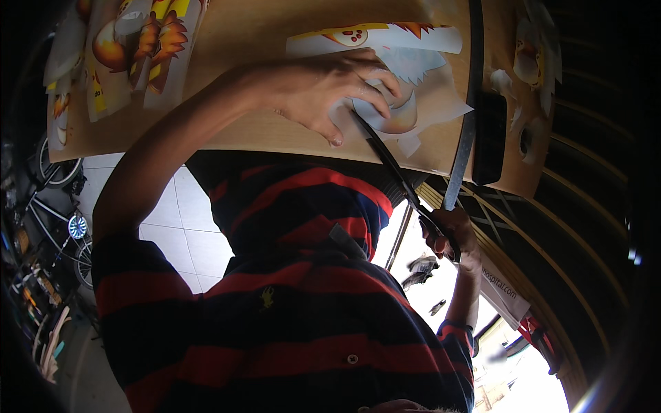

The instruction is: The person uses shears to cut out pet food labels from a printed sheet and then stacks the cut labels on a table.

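My left hand [330,86] reaches across the table from the left, its thumb and fingers spread apart over a translucent sticker sheet [441,100]. On the sheet is a curved white and orange printed shape [401,118], close to my fingertips. Long dark scissors [387,157] slant up from the lower right, their tip lying between my left thumb and fingers. My right hand [451,234] grips their handles below the table's near edge. Whether the blades are apart is hard to see. Another printed strip [375,38] lies beyond my left hand.
A long metal strip [460,162] crosses the brown table [255,131] and juts past its near edge. Beside it rests a black oblong object [489,138]. Printed sticker sheets [141,51] lie at the far left, more scraps [529,58] at right. A bicycle [65,220] stands left on the floor.
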A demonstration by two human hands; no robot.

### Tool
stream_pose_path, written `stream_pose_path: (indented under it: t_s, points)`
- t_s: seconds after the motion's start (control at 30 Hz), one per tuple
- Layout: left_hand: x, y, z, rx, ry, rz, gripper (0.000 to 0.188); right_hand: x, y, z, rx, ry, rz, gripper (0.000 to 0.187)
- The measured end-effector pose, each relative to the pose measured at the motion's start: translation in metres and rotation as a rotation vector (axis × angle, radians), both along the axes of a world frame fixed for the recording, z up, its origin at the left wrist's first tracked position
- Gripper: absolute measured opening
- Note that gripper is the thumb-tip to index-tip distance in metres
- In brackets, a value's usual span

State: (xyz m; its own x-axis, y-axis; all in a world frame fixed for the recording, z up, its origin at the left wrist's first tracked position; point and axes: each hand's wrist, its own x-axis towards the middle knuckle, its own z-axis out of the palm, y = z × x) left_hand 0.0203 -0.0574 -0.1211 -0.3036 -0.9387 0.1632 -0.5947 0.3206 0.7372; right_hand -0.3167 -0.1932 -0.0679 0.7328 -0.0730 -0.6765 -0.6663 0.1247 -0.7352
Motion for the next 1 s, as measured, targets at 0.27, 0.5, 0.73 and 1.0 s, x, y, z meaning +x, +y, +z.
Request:
stream_pose_path:
  t_s: [0.27, 0.5, 0.73, 1.0]
  points:
    - [0.001, -0.002, 0.001, 0.035, 0.009, -0.014, 0.065, 0.015, 0.013, 0.001, 0.024, -0.153, -0.068, 0.067]
    - [0.000, -0.002, 0.001, 0.018, -0.015, -0.017, 0.068, 0.014, 0.016, -0.001, 0.058, -0.141, -0.068, 0.071]
    - [-0.003, -0.004, 0.004, 0.030, -0.013, -0.036, 0.069, 0.014, 0.019, -0.007, 0.040, -0.197, -0.095, 0.066]
    - [-0.001, -0.003, 0.004, 0.033, -0.040, -0.030, 0.069, 0.006, 0.016, -0.015, -0.112, -0.211, -0.041, 0.061]
